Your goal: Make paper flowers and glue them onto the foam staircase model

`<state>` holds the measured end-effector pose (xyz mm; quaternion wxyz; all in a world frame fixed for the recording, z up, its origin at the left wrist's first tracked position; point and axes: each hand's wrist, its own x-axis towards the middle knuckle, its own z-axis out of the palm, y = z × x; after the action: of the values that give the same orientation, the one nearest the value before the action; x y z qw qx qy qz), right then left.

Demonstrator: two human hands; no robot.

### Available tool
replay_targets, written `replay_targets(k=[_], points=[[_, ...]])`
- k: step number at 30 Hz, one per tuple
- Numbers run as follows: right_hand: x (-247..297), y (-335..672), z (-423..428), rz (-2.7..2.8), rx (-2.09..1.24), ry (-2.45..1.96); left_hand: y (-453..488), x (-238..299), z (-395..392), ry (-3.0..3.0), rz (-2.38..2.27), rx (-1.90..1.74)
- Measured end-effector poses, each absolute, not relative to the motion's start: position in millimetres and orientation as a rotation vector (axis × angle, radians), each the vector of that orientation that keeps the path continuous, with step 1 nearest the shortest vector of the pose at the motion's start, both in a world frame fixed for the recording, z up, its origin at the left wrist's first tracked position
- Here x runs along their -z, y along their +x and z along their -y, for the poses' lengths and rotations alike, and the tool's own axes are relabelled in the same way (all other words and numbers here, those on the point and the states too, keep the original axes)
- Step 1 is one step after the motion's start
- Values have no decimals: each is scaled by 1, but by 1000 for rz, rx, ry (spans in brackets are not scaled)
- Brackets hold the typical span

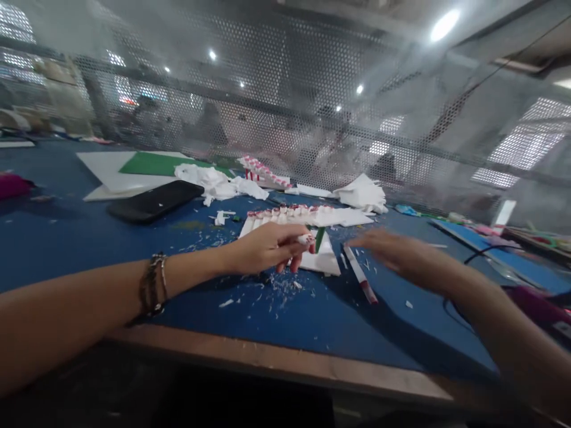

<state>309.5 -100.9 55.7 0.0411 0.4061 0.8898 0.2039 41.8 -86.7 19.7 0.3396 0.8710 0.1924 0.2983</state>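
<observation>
My left hand (263, 246) is closed around a small white piece with a red and green end (312, 239), held just above the blue work mat (89, 238). My right hand (392, 249) is blurred by motion, fingers stretched out low over the mat, just right of a white stick with a red tip (360, 274) lying there. A row of white pieces with red tips (289, 213) lies beyond my hands, next to a small stack of white sheets (323, 258).
A black phone (154, 201) lies at the left. White and green sheets (129, 166), crumpled white paper (209, 181) and a white paper stack (362, 193) sit farther back. A perforated screen (312, 107) backs the table. White scraps litter the mat; the wooden edge (285, 362) is near.
</observation>
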Motion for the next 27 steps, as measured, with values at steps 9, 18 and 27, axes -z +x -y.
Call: replay_targets(k=[9, 18, 27], points=[[-37, 288, 105, -2578, -988, 820, 46, -20, 94, 2188, -521, -768], [-70, 285, 106, -2847, -1159, 815, 48, -19, 90, 2149, -563, -789], [-62, 256, 124, -3888, 1107, 1169, 47, -18, 89, 2173, -536, -810]])
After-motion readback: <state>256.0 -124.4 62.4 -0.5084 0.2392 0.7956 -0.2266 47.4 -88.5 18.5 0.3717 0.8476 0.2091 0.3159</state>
